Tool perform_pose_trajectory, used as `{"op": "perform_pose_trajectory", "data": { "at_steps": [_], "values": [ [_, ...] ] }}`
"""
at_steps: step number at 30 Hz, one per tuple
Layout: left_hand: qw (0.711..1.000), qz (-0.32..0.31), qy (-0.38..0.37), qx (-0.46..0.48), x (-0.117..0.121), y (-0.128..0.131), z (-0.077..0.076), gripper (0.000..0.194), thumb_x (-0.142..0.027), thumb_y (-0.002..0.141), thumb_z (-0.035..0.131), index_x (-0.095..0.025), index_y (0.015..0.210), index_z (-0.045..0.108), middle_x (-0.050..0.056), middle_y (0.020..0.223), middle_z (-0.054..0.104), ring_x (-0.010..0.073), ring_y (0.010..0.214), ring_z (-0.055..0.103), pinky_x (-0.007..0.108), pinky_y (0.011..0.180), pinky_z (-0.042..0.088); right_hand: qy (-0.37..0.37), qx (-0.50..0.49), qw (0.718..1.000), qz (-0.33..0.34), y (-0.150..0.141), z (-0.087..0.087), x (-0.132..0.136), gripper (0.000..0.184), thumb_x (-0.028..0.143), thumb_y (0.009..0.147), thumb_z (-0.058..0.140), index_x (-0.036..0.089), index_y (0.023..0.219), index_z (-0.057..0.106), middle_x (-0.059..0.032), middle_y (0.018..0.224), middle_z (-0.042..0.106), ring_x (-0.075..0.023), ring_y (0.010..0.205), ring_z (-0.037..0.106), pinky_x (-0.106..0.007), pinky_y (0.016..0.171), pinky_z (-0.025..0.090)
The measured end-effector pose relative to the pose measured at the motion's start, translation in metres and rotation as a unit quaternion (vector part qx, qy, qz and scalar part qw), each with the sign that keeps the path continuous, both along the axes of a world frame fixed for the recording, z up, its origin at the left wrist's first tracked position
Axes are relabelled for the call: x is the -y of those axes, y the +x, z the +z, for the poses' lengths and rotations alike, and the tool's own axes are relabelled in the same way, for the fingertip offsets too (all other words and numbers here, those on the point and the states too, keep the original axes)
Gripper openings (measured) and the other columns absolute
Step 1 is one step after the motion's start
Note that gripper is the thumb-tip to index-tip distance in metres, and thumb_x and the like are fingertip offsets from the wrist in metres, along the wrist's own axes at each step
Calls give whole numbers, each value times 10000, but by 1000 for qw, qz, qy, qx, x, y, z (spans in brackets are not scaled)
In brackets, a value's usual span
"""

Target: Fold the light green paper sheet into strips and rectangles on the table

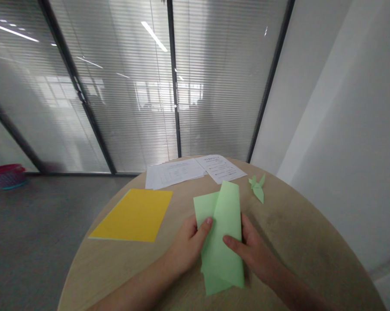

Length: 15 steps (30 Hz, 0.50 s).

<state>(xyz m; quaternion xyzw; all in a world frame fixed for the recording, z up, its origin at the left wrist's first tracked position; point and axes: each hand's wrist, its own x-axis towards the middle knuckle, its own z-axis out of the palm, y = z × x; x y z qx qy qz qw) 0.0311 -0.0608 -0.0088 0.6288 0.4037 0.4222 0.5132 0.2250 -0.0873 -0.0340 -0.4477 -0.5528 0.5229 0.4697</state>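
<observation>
A sheet of light green paper (225,216), partly folded over itself, is held up above the front of the table. My left hand (190,239) grips its left side, the thumb pressed on the front and the fingers behind, out of sight. On the right edge, my right hand (251,248) pinches the folded flap, thumb in front and fingers wrapped behind. The flap slants over the under layer, whose corners show at upper left and at the bottom. To the right, farther back, lies a small folded green paper figure (257,188), which looks like an origami bird.
A stack of coloured paper (133,216) with a yellow top sheet lies at the left. Printed white sheets (178,172) lie at the far edge of the round wooden table (298,242). A red and blue basket (7,176) sits on the floor, far left. Glass partitions stand behind.
</observation>
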Motion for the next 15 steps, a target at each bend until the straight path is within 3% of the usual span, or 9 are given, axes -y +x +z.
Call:
{"op": "perform_pose_trajectory", "data": {
  "at_steps": [5,9,12,15],
  "values": [
    [998,38,-5,49,0,1,7,440,-564,900,619,-170,1086,680,108,1075,747,290,1005,689,382,861,554,9,89,996,-28,-6,0,7,973,320,763,766,285,1566,217,-88,1605,369,-277,1450,408,-505,1226,308],
    [997,67,-10,43,-2,3,9,384,-473,882,657,-172,1121,640,110,1057,737,280,955,687,382,805,564,-22,114,993,-2,-11,-1,14,1122,260,718,806,324,1612,132,-75,1640,314,-294,1468,387,-530,1237,290],
    [997,62,-17,41,-2,3,13,350,-429,860,673,-180,1103,635,95,1017,734,264,910,685,361,764,563,-4,24,999,34,-11,3,15,1000,349,793,778,339,1599,187,-61,1644,315,-273,1472,394,-484,1211,356],
    [998,24,-34,41,1,2,16,325,-423,862,662,-181,1078,639,78,942,730,242,826,681,331,694,556,-19,-95,995,40,-11,7,12,793,510,879,684,308,1545,305,-96,1575,435,-274,1394,499,-451,1102,480]
  ]
}}
